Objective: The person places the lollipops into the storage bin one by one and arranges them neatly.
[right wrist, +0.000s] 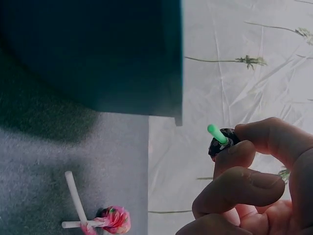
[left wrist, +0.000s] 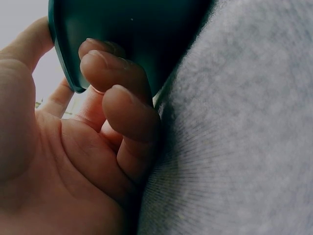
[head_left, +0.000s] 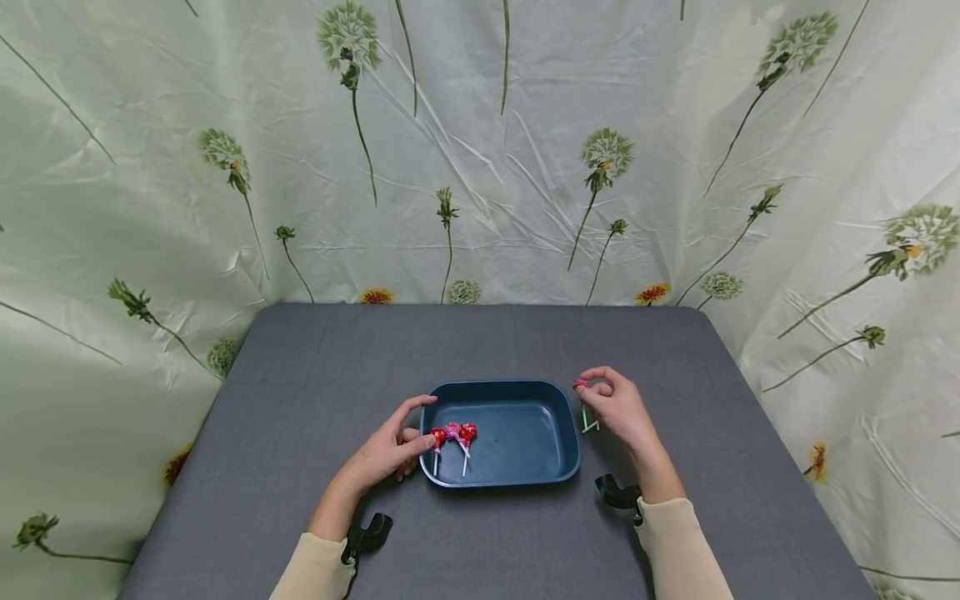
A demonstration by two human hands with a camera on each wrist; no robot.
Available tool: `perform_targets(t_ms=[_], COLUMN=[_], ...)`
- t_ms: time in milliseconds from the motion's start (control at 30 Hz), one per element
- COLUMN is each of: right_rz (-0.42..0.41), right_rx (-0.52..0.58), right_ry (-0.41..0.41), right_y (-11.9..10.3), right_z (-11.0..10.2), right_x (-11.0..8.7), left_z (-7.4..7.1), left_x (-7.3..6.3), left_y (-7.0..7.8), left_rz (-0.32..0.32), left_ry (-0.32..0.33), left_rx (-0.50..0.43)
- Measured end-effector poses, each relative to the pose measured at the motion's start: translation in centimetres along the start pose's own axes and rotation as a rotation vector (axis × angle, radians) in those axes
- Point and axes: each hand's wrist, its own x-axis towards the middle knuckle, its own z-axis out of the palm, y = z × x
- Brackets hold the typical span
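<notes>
My left hand [head_left: 381, 454] grips the left end of a dark blue tray [head_left: 525, 442], its thumb over the rim and its fingers curled against the outside wall in the left wrist view. Three lollipops with red and pink wrappers [head_left: 468, 432] lie at the left end inside the tray, near that thumb. Just past the tray's right end, my right hand [head_left: 621, 414] pinches a lollipop [right wrist: 223, 141] by its dark-looking head, green stick pointing down. Beneath it, pink-wrapped lollipops with white sticks [right wrist: 116, 220] lie on the cloth, partly hidden by the hand in the head view.
A grey cloth [head_left: 337, 358] covers the table, which ends at a back edge beyond the tray. Behind and at both sides hangs a pale curtain [head_left: 480, 167] printed with dandelions. Black camera mounts [head_left: 367, 533] sit on both wrists.
</notes>
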Motion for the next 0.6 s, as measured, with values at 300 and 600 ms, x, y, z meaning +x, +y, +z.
perform_targets(t_ms=[300,600], right_rz=[-0.036,-0.054], right_rx=[-0.032,-0.046], right_ry=[-0.005,-0.015], right_y=[-0.6,-0.7], right_z=[0.8,2.2], right_x=[-0.3,-0.5], left_z=[0.0,0.0], left_x=[0.0,0.0], left_y=[-0.1,0.0], left_rz=[0.0,-0.006], left_ry=[-0.001,-0.003], left_rx=[0.001,-0.006])
